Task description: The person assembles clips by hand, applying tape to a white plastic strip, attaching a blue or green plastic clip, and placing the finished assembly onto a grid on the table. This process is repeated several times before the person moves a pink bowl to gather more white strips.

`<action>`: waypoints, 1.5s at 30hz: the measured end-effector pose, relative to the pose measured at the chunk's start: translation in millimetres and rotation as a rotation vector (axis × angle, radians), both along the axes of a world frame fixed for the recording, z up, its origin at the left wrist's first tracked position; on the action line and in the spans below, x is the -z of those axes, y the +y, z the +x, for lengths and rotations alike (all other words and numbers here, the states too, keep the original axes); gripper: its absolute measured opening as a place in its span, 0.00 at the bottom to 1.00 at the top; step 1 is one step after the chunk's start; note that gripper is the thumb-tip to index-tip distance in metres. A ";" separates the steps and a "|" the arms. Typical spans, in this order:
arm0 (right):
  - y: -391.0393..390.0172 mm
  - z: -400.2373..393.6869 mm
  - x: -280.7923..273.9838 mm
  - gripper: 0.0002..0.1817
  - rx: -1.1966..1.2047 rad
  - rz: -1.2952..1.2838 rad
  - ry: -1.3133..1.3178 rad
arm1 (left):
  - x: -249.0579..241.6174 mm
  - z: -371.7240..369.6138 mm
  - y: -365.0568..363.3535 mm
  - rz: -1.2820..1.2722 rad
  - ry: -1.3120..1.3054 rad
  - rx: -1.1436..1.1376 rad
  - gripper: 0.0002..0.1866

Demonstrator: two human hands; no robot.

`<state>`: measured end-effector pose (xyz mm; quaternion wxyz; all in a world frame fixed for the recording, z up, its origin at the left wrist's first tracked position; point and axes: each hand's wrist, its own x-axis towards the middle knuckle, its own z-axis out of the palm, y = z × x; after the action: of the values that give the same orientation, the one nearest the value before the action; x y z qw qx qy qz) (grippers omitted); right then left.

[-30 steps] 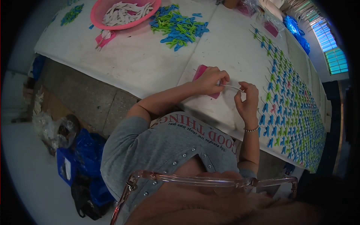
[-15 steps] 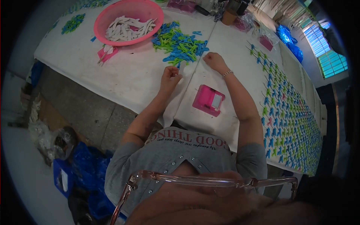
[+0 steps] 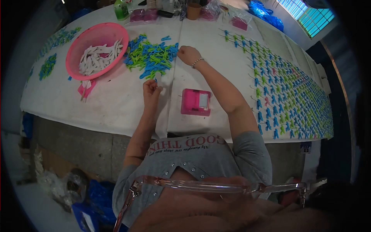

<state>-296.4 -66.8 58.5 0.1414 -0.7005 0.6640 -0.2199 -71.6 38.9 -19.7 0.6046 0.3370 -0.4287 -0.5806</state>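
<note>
Your left hand [image 3: 152,91], at the near edge of the pile of clips [image 3: 154,57], and right hand [image 3: 189,55], at its right edge, are curled, contents unclear; because it overlaps so densely, one tug could scatter several.

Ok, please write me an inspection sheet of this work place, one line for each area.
Surface: white table cover, wrinkled, with small dark specks.
Job's things: mixed pile of blue and green clips; rows of clips, mostly blue and green, on the right; pink basin holding white pieces; pink box near the front edge.
Clutter: green bottle, brown cup and bagged pink things at the back.
Hands: left hand at the pile's near edge, right hand beside its right edge; grip unclear on both.
Cables: nothing seen.
Surroundings: window at upper right; grey floor; blue bags beyond the table.
</note>
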 end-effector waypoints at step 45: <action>59.7 -172.2 50.8 0.12 0.802 -0.262 -1.321 | 18.6 15.7 -42.7 -0.166 -0.549 -0.378 0.17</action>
<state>-468.6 -7.2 7.7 0.3331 -0.1421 0.6133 -0.7019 -56.0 -3.8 -38.4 0.5890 0.5036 -0.5512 -0.3092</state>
